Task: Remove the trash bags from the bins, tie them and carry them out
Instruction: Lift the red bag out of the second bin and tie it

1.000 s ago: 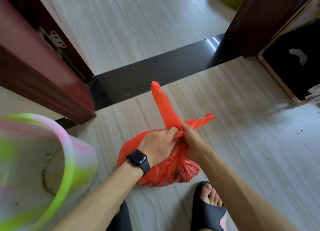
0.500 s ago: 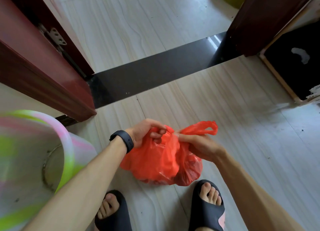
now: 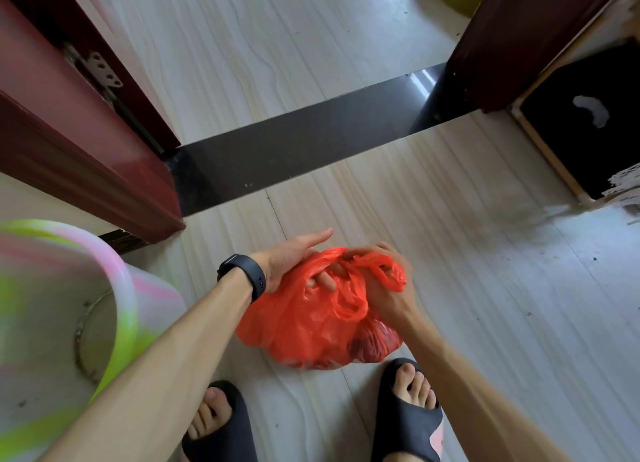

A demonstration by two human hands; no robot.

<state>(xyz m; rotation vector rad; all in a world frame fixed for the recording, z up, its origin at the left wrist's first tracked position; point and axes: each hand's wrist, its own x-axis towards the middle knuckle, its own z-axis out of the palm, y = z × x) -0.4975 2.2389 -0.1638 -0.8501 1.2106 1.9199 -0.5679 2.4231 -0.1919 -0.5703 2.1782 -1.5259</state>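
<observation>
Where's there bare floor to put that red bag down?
Bare floor lies right of the red bag, up to the black panel, and past the dark threshold. It's crowded left, between the bin and the sandals.

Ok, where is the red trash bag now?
The red trash bag sits on the floor at lower centre of the head view, ahead of the sandals and right of the bin, left hand and right hand gripping its top.

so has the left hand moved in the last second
Yes. The left hand has shifted a little left and toward the dark threshold, still gripping the bag.
</observation>
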